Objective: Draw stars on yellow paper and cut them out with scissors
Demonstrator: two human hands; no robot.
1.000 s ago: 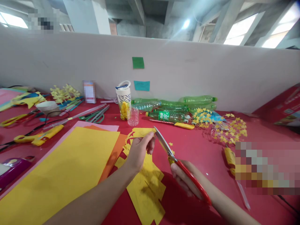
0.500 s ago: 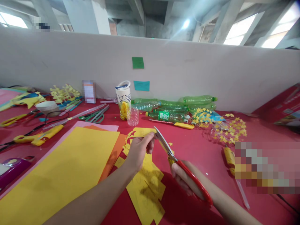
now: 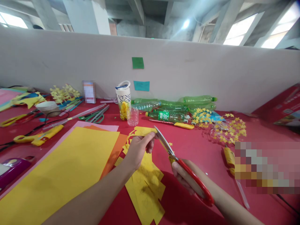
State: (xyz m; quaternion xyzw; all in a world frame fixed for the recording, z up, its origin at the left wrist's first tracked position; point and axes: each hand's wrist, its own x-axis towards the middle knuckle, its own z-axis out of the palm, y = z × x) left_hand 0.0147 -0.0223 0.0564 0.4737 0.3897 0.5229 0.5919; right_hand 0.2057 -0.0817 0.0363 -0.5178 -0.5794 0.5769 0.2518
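My left hand (image 3: pixel 140 148) pinches a strip of yellow paper (image 3: pixel 142 130) above the red table. Red-handled scissors (image 3: pixel 167 145) are in my right hand (image 3: pixel 187 176), their blades pointing up and left to the paper's right end by my left fingertips. Whether the blades touch the paper I cannot tell. Beneath my hands lies a pile of yellow paper pieces (image 3: pixel 145 193) with faint pencil outlines. A small cut yellow star (image 3: pixel 170 144) rests on the table just beyond the blades.
Stacked yellow sheets (image 3: pixel 77 156) cover the left. Behind stand a white cup (image 3: pixel 123 93) and a clear plastic bottle piece (image 3: pixel 132 117), with green bottles (image 3: pixel 171 115) lying alongside. Star garlands (image 3: pixel 231 128) are on the right, a yellow glue gun (image 3: pixel 39 137) on the left.
The scissors and my right hand have shifted very slightly right and down. My left hand keeps its pinch on the yellow strip, almost unmoved.
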